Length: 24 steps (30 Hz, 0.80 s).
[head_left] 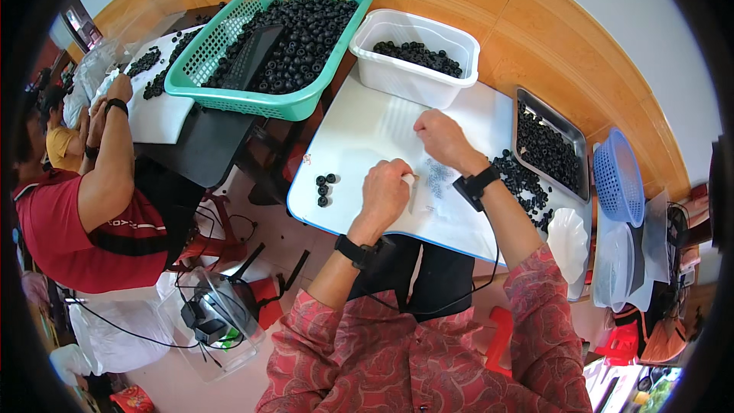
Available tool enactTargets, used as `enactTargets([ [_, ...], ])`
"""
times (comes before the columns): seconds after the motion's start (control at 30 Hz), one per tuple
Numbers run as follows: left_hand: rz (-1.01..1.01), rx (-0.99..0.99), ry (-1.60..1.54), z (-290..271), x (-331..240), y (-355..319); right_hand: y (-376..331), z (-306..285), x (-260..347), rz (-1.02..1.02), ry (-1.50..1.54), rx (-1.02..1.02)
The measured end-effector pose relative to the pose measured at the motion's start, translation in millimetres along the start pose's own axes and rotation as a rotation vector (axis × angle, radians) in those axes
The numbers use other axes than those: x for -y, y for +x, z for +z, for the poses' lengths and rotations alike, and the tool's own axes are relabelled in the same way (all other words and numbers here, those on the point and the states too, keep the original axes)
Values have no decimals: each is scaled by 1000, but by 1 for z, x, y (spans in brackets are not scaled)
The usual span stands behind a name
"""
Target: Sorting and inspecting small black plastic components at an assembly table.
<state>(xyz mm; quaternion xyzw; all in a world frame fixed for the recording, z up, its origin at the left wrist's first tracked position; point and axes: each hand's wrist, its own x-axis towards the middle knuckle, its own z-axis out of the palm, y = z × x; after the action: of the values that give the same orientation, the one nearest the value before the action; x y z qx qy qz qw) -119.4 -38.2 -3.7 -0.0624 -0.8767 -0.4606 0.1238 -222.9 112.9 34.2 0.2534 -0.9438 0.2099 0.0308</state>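
Over the white tabletop [367,126], my left hand [384,193] is closed on a small whitish piece [414,197] that sticks out past its fingers; its kind is too hard to make out. My right hand [442,138] is held farther back, its fingers pinched together, and whatever they hold is hidden. Between and beside the hands lies a patch of tiny pale blue-grey bits [438,177]. Several round black parts [323,190] with holes stand in a small group left of my left hand.
A white bin [417,80] holding black parts stands at the back, left of a metal tray [524,149] of small black pieces. More black pieces [527,191] spill beside it. Farther left are a green basket [306,105] and a person in red [92,233] working.
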Motion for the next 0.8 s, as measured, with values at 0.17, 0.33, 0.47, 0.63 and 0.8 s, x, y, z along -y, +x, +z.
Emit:
enactTargets([
  [0.17, 37, 31, -35, 27, -24, -18, -17, -30, -14, 104, 10, 52],
  [0.33, 41, 61, 10, 34, -40, -27, -34, -35, -15, 133, -43, 142],
  [0.47, 164, 20, -85, 28, -33, -27, -42, -33, -22, 120, -72, 98],
  [0.63, 26, -56, -6, -3, -4, -21, -51, -40, -16, 99, -78, 42],
  [0.8, -3, 12, 143, -7, 0, -20, -59, -42, 7, 133, -106, -5],
])
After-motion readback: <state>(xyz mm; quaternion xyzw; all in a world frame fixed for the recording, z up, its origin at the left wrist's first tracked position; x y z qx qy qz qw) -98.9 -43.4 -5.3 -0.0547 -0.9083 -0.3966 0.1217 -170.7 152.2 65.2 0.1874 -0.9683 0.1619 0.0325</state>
